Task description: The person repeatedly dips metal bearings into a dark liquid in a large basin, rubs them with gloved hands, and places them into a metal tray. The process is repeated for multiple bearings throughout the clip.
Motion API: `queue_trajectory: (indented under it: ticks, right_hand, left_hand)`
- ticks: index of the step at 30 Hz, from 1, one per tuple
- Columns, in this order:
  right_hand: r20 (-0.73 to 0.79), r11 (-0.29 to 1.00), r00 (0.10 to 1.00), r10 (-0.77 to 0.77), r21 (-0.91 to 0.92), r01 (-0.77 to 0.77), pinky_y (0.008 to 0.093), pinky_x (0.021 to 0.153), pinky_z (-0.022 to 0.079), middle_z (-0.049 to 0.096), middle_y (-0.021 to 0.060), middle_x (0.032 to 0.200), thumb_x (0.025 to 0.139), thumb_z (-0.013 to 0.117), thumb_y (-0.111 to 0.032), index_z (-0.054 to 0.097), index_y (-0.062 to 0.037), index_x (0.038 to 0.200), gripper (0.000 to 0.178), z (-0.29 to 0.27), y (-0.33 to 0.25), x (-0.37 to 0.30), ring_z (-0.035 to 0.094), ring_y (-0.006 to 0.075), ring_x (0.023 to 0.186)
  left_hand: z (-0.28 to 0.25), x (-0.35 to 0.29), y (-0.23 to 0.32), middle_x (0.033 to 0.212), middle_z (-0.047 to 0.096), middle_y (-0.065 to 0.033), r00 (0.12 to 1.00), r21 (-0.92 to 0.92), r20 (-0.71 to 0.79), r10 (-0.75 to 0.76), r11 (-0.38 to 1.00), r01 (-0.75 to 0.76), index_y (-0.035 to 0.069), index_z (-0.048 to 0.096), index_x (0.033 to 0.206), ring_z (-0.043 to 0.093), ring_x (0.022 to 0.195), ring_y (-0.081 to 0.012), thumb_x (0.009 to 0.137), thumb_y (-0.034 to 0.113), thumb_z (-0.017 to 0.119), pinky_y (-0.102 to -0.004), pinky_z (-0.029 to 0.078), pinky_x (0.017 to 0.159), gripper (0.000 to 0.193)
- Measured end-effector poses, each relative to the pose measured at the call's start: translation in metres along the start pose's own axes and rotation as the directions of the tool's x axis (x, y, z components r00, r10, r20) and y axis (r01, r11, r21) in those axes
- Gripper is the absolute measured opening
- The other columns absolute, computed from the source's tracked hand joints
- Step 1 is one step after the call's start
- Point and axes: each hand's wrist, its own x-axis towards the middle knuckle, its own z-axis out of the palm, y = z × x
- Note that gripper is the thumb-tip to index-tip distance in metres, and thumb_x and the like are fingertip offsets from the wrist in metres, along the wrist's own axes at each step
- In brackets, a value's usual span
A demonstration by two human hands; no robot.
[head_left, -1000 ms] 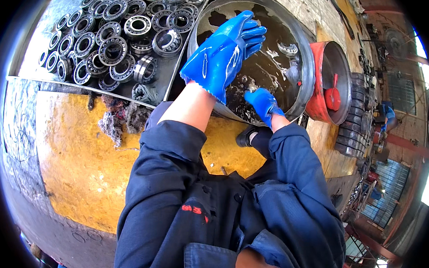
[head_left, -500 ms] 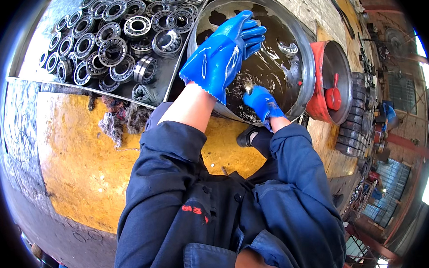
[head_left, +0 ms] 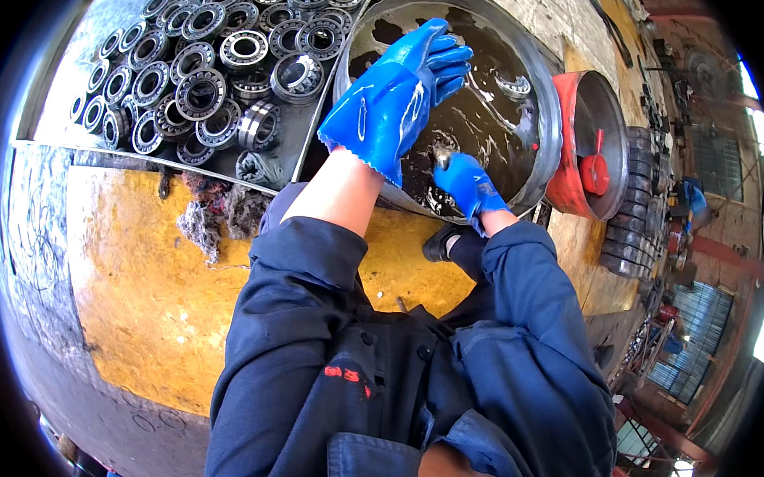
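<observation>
My left hand [head_left: 402, 86], in a long blue rubber glove, hangs over the left part of a round metal tub [head_left: 550, 140] of dark brown liquid [head_left: 485, 67]. Its fingers stretch to the right, side by side, and nothing shows in them; the palm is hidden. Lower in the tub, my right hand [head_left: 466, 183], also blue-gloved, is closed round a small brush-like tool [head_left: 443, 156]. Only the tool's pale, dark-edged end shows, at the liquid's surface. A bearing [head_left: 514, 87] lies partly in the liquid near the right wall, apart from both hands.
Left of the tub, a metal tray [head_left: 299, 157] carries many bearings [head_left: 200, 93] and a grey cloth [head_left: 258, 169]. Fibrous rags [head_left: 221, 212] lie below it. On the right stand a red basin [head_left: 567, 148] with a red scoop [head_left: 594, 174] and a stack of dark rings [head_left: 630, 221].
The liquid's ripples and glints have shifted around my right hand, and the tool's end has turned slightly. My left hand has stayed almost still.
</observation>
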Motion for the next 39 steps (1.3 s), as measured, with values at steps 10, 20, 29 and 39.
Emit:
queue_trajectory:
  ticks: [10, 20, 29, 39]
  right_hand:
    - [0.057, 0.983, 0.981, 0.184, -0.001, -0.185, 0.0456, 0.087, 0.056, 0.074, 0.0191, 0.107, 0.087, 0.064, -0.032, 0.076, -0.01, 0.11, 0.034, -0.001, 0.0, 0.003, 0.071, 0.0382, 0.102]
    - [0.28, 0.676, 0.936, -0.212, -0.65, 0.347, 0.0476, 0.079, 0.056, 0.073, 0.023, 0.099, 0.084, 0.067, -0.028, 0.072, -0.0036, 0.097, 0.028, 0.0, -0.033, 0.013, 0.072, 0.0396, 0.093]
    - [0.106, 0.99, 0.985, 0.134, -0.055, -0.128, 0.0465, 0.082, 0.055, 0.073, 0.0227, 0.105, 0.086, 0.065, -0.038, 0.074, -0.0101, 0.112, 0.039, -0.008, -0.023, -0.003, 0.071, 0.04, 0.099]
    - [0.04, 0.983, 0.985, 0.169, 0.067, -0.172, 0.0469, 0.084, 0.057, 0.073, 0.0224, 0.106, 0.088, 0.062, -0.031, 0.076, -0.0134, 0.108, 0.03, -0.004, -0.021, 0.0, 0.071, 0.0378, 0.103]
  left_hand:
    - [0.002, -0.003, 0.004, 0.139, 0.063, -0.0182, 0.998, 0.026, -0.051, -0.022, 0.999, 0.023, 0.009, 0.055, 0.142, 0.063, 0.124, -0.0348, 0.098, 0.05, 0.064, -0.0456, 0.051, 0.104, 0.061]
    - [-0.001, -0.002, 0.003, 0.139, 0.063, -0.0196, 1.0, 0.029, -0.01, 0.002, 1.0, -0.002, 0.006, 0.053, 0.144, 0.061, 0.127, -0.0357, 0.099, 0.05, 0.062, -0.0452, 0.051, 0.106, 0.064]
    - [-0.012, -0.004, -0.001, 0.141, 0.062, -0.0194, 0.998, -0.003, 0.03, 0.062, 0.998, -0.062, 0.006, 0.053, 0.145, 0.061, 0.128, -0.0346, 0.1, 0.052, 0.06, -0.045, 0.052, 0.105, 0.065]
    - [-0.009, -0.004, 0.005, 0.142, 0.061, -0.0195, 1.0, 0.023, -0.007, 0.022, 1.0, -0.022, 0.007, 0.055, 0.143, 0.06, 0.129, -0.0349, 0.099, 0.051, 0.062, -0.0451, 0.051, 0.106, 0.062]
